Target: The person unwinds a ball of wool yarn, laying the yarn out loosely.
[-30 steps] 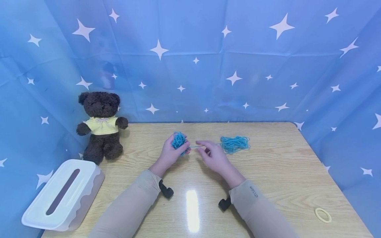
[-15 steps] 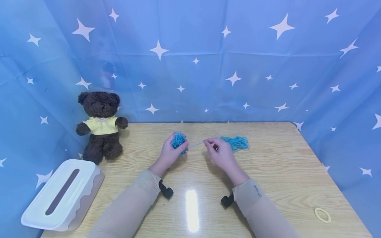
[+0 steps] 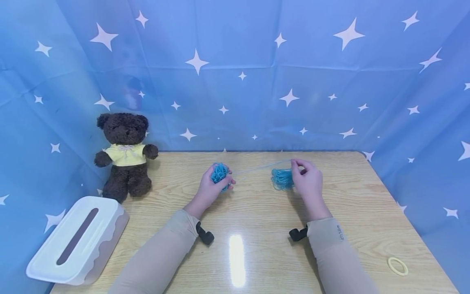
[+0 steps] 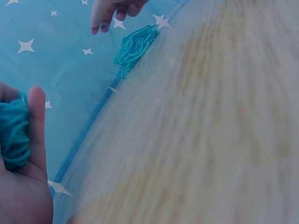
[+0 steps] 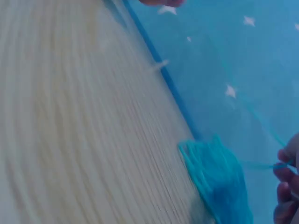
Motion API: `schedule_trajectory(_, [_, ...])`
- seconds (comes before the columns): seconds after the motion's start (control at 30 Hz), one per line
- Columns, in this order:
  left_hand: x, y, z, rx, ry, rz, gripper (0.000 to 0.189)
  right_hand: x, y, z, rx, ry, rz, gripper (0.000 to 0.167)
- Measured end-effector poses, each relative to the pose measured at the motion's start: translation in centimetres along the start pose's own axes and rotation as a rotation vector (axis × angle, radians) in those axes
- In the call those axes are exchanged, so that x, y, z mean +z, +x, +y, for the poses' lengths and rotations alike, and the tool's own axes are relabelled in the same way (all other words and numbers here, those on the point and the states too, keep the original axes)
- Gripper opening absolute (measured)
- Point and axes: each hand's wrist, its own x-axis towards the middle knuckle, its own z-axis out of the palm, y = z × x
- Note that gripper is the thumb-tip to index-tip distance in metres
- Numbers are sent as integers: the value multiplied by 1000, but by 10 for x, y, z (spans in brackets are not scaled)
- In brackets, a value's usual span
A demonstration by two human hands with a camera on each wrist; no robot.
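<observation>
My left hand (image 3: pixel 208 190) grips a wound bundle of turquoise yarn (image 3: pixel 219 173) left of the table's middle. In the left wrist view the yarn bundle (image 4: pixel 13 135) lies in the palm, partly cut off by the frame. My right hand (image 3: pixel 309 181) pinches a yarn strand (image 3: pixel 264 166) between thumb and fingers, and the strand stretches across to the left hand. Below that strand a loose skein (image 3: pixel 282 179) lies on the table, its right part hidden behind my right hand. In the right wrist view another length of yarn (image 5: pixel 257 165) runs from the fingers toward the skein.
A brown teddy bear (image 3: pixel 126 159) in a yellow shirt sits at the table's back left. In front of it stands a white tissue box (image 3: pixel 75 241). A pale yellow ring (image 3: pixel 397 266) lies near the right edge of the wooden table (image 3: pixel 352 196). Starry blue cloth (image 3: pixel 235 81) hangs behind.
My right hand has moved right and slightly away from me, over the skein, drawing the pinched strand out longer. The left hand has stayed nearly in place with its yarn bundle.
</observation>
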Motion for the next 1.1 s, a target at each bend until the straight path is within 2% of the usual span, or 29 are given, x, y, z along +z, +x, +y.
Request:
schedule_trajectory(0.23, [1, -1, 2, 0, 4, 9, 31, -17, 10, 23, 99, -58, 17, 42])
schedule_trajectory(0.43, [1, -1, 2, -29, 29, 32, 31, -27, 12, 34, 225, -151, -60, 45])
schedule_trajectory(0.6, [0, 0, 2, -40, 34, 40, 31, -22, 10, 36, 255, -226, -119, 45])
schedule_trajectory(0.67, [0, 0, 2, -46, 31, 42, 32, -18, 8, 30, 223, -227, -113, 46])
schedule_trajectory(0.73, [0, -1, 3, -49, 27, 43, 32, -13, 4, 20, 151, -213, -84, 45])
schedule_trajectory(0.8, [0, -1, 3, -47, 31, 42, 31, -4, -1, 7, 47, -176, -63, 43])
schedule_trajectory(0.87, [0, -1, 4, -46, 32, 37, 28, 6, -7, -5, -80, -126, -80, 39])
schedule_trajectory(0.93, [0, -1, 4, -44, 33, 30, 27, 16, -15, -18, -188, -60, -168, 36])
schedule_trajectory(1.0, [1, -1, 4, -44, 30, 19, 27, 27, -25, -30, -270, -14, -296, 38])
schedule_trajectory(1.1, [1, -1, 4, -45, 24, 2, 28, 43, -41, -46, -321, 43, -479, 42])
